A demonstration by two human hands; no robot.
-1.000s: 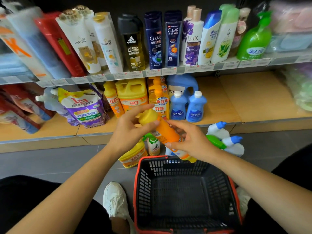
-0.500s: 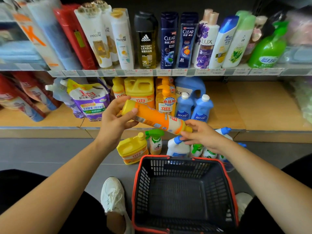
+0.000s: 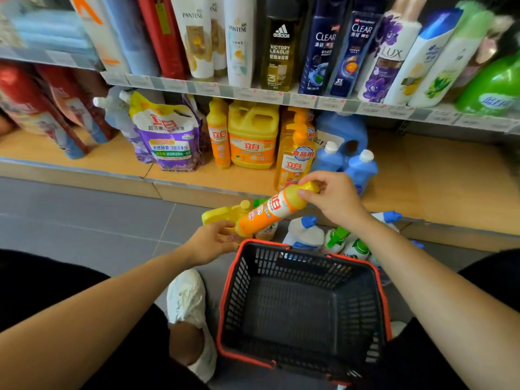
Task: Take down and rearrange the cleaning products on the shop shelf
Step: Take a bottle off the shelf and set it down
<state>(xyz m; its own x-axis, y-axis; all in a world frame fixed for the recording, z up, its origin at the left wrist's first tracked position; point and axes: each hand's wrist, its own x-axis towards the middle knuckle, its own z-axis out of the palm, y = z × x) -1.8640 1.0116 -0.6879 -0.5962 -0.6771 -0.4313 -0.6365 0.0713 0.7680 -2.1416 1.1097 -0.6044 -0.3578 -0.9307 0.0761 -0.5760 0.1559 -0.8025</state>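
Observation:
I hold an orange dish-soap bottle (image 3: pixel 270 212) slanted in the air just beyond the far rim of a black basket with a red rim (image 3: pixel 229 299). My right hand (image 3: pixel 334 198) pinches its yellow cap end, the higher one. My left hand (image 3: pixel 208 244) grips the lower end with its fingertips. Behind the bottle, the wooden lower shelf (image 3: pixel 422 187) carries a matching orange bottle (image 3: pixel 218 136), a yellow jug (image 3: pixel 253 136), a pump bottle (image 3: pixel 295 153), two small blue bottles (image 3: pixel 361 170) and a purple pouch (image 3: pixel 168 136).
On the grey floor in front of the shelf stand a small yellow jug (image 3: pixel 219 215) and several spray bottles (image 3: pixel 306 235). The upper shelf holds a row of shampoo bottles (image 3: pixel 281 46). My white shoe (image 3: pixel 185 299) is left of the basket, which has nothing in it.
The bottle has swung round between my hands: the end in my right hand went up toward the shelf, the end in my left hand dropped toward the basket's rim.

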